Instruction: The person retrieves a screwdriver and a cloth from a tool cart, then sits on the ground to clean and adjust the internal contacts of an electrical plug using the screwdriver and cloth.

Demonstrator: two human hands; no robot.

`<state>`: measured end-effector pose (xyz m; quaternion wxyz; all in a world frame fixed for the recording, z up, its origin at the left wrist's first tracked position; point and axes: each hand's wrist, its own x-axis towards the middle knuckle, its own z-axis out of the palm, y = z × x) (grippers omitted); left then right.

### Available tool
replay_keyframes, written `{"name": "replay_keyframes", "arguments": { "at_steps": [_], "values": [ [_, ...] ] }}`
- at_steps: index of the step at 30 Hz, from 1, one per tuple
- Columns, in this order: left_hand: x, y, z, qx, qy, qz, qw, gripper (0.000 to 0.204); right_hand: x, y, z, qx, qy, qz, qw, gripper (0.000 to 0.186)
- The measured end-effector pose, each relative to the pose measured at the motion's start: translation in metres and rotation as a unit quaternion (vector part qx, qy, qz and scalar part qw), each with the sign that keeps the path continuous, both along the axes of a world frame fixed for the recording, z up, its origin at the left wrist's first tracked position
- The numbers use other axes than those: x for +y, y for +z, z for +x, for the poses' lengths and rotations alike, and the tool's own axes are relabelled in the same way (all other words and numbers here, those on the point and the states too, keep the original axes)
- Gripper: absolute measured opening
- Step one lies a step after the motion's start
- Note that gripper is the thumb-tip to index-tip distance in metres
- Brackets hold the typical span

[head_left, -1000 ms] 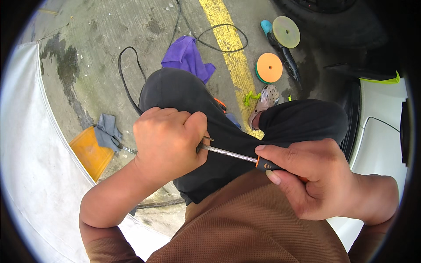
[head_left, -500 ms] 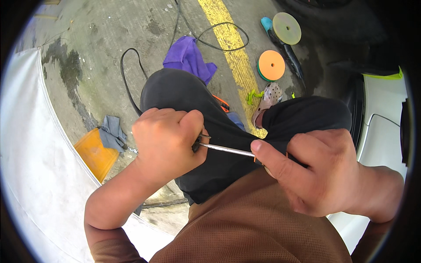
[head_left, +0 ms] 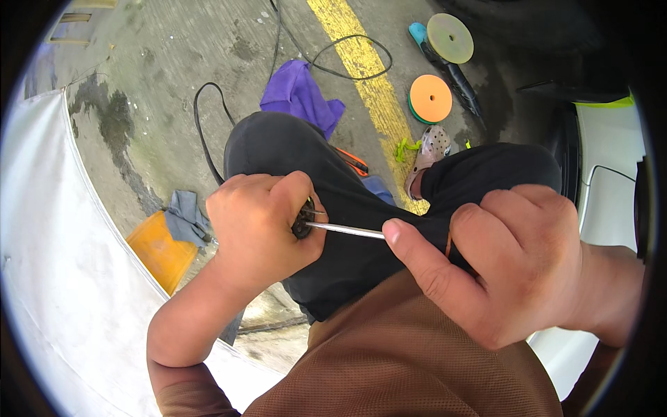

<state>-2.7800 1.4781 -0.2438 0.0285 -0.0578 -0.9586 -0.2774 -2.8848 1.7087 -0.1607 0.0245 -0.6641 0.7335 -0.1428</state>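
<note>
Over my lap, my left hand [head_left: 257, 222] is closed around a small black piece with a round end [head_left: 303, 218], most of it hidden by the fingers. A thin metal prong shows at that end. My right hand [head_left: 507, 264] grips a screwdriver [head_left: 345, 230], its thumb stretched along the metal shaft. The shaft's far end meets the black piece. Little of the handle shows beyond a bit of orange between the fingers.
A black cord [head_left: 199, 132] loops on the concrete near a purple cloth [head_left: 299, 94]. A polisher [head_left: 462, 87] and an orange pad [head_left: 431, 99] lie right of the yellow line. Grey cloth [head_left: 184, 217] overlaps a yellow piece [head_left: 163, 250]; a white car panel [head_left: 611, 201] stands right.
The shaft shows a little shorter between my hands. My right thumb has shifted left toward the black piece, whose round end now shows more. My view has shifted slightly.
</note>
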Motion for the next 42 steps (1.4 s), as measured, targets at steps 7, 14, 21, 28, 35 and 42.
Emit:
{"name": "replay_keyframes", "arguments": {
  "at_steps": [7, 14, 21, 28, 35, 42],
  "values": [
    [-0.004, -0.003, 0.008, 0.006, 0.019, 0.031, 0.999, 0.023, -0.011, 0.017, -0.001, -0.059, -0.041, 0.068, 0.995, 0.045],
    [0.001, -0.011, 0.011, 0.056, 0.036, 0.078, 0.995, 0.024, -0.019, 0.033, 0.006, -0.250, -0.118, 0.063, 0.959, 0.034],
    [0.005, -0.015, 0.024, 0.127, 0.082, 0.114, 0.982, 0.028, -0.019, 0.034, 0.000, -0.427, -0.135, 0.082, 0.890, 0.038],
    [0.006, -0.015, 0.024, 0.140, 0.083, 0.113, 0.980, 0.029, -0.013, 0.034, 0.013, -0.432, -0.154, 0.063, 0.886, 0.039],
    [0.009, -0.017, 0.023, 0.149, 0.089, 0.090, 0.981, 0.028, -0.010, 0.025, 0.021, -0.402, -0.149, 0.028, 0.903, 0.035],
    [0.009, -0.019, 0.023, 0.149, 0.087, 0.069, 0.982, 0.027, -0.003, 0.028, 0.011, -0.393, -0.144, 0.095, 0.903, 0.033]
  ]
}}
